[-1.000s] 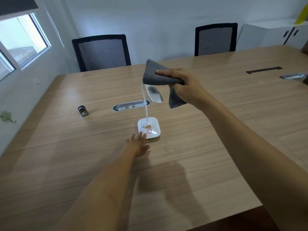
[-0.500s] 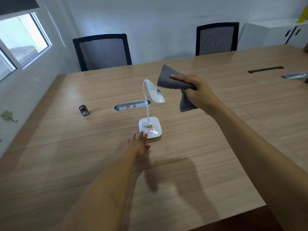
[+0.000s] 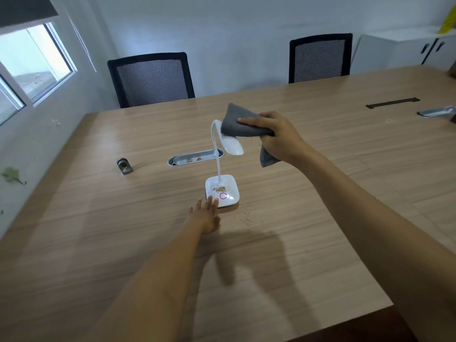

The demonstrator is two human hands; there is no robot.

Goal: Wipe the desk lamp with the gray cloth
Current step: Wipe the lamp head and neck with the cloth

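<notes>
The desk lamp [image 3: 222, 191] stands upright on the wooden table [image 3: 98, 243], near the centre of the view. Its square white base carries a pink ring mark and a small heap of brown crumbs. A thin white neck rises from the base and curves over to the lamp head at 12 o'clock from the base.

The right hand [image 3: 278, 138] is at 1 o'clock from the base, level with the lamp head. Its fingers are clamped on the gray cloth [image 3: 240, 123], with the extended fingers lying flat on top of the fold. The cloth rests on the upper rear part of the lamp head, and one loose corner hangs below the hand.

The left hand [image 3: 206, 214] lies flat on the table at 7 o'clock from the base. Its fingers are extended and slightly apart, holding nothing; the fingertips [image 3: 212, 200] touch the near edge of the base.

Loose crumbs [image 3: 248, 218] lie on the table at 5 o'clock from the base. An oval metal cable tray [image 3: 195, 157] is recessed in the table at 11 o'clock, and a small metal cylinder [image 3: 124, 166] stands at 10 o'clock, well apart. Two black mesh chairs [image 3: 151, 79] stand at the far edge.
</notes>
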